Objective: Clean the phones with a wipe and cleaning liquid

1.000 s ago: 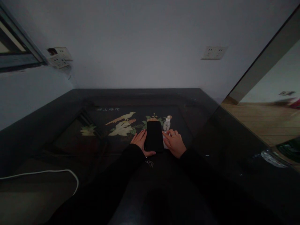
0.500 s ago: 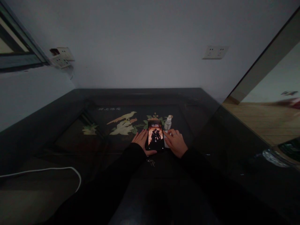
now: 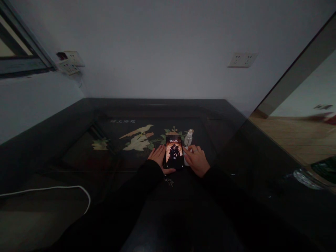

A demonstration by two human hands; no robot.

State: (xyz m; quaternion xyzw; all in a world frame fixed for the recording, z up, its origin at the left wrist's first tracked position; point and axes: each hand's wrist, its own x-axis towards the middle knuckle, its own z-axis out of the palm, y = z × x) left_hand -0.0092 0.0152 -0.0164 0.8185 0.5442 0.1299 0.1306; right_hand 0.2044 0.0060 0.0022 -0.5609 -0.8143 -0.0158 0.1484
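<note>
A phone (image 3: 174,151) with a lit lock screen reading 15:06 lies face up on the dark, glossy table (image 3: 157,106). Along its left side my left hand (image 3: 158,158) rests flat with the fingers stretched out, the thumb passing under the bottom edge. My right hand (image 3: 197,161) is at the right side, its index fingertip touching the phone's right edge and the other fingers loosely bent. Partly beneath that hand lies a flat white thing (image 3: 186,162), too covered to name. Just beyond it stands a small white-capped dropper bottle (image 3: 188,139).
A white cable (image 3: 52,188) curves in from the left. Wall sockets (image 3: 242,60) are on the wall behind, with more sockets (image 3: 70,63) in the left corner. A shiny clear container (image 3: 307,177) sits at the right edge. Birds and flowers decorate the tabletop.
A small round mark now shows on the lower part of the phone's screen. Both hands stay in place; the view shifts slightly.
</note>
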